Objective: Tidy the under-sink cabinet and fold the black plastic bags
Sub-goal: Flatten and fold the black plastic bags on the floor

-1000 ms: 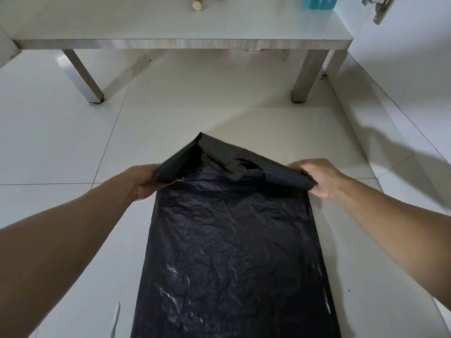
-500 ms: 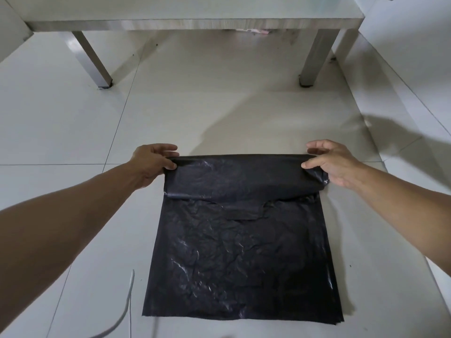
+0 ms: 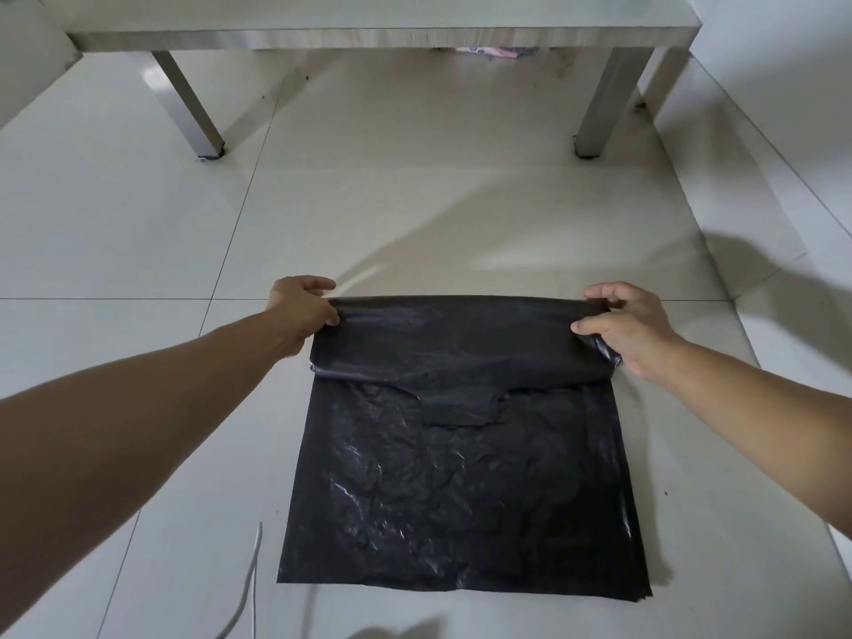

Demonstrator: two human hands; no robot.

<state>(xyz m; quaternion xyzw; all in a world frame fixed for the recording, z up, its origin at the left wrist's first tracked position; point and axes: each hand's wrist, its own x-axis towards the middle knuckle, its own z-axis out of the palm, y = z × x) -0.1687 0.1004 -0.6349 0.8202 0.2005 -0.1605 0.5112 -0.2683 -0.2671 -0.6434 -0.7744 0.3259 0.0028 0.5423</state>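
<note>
A black plastic bag (image 3: 461,477) lies flat on the white tiled floor in front of me. Its far end is folded back toward me, forming a raised band across the top, and a short flap shows below the band near the middle. My left hand (image 3: 302,304) pinches the left corner of that fold between thumb and fingers. My right hand (image 3: 622,322) pinches the right corner the same way, with a bit of plastic curling under the palm. Both arms reach forward from the lower corners of the view.
A low table (image 3: 392,36) with grey square legs (image 3: 193,113) stands across the far side of the floor. A colourful scrap (image 3: 493,52) lies under it. A thin pale cord (image 3: 251,583) trails on the floor at the lower left. A white wall rises at right.
The folded far end has been drawn toward me and stretched flat between both hands; a second ago it was bunched up. The view has tilted down, showing the bag's near edge.
</note>
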